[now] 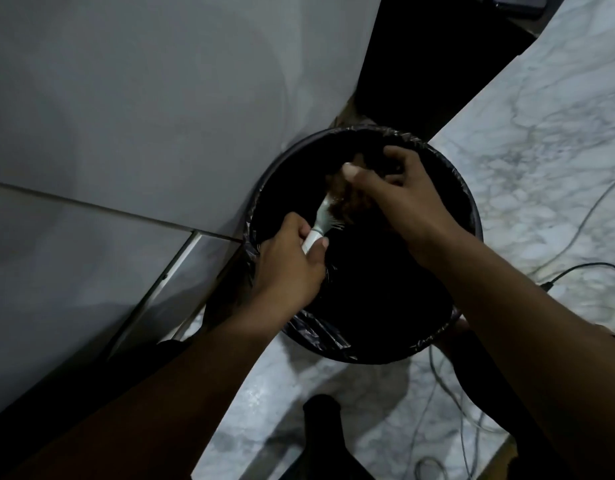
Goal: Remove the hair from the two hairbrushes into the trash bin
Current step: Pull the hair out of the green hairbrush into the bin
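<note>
**Hairbrush held over the lined bin**

A white-handled hairbrush [320,223] is held above the open trash bin [468,209], which is lined with a black bag and stands on a marble floor [541,133]. The handle is gripped by the closed fingers [321,245] of the left hand [288,261]. A brown clump of hair [347,202] on the bristles is pinched by the right hand [403,195]. Cables [576,271] lie beside the bin.

no readable text, label or number anywhere.
</note>
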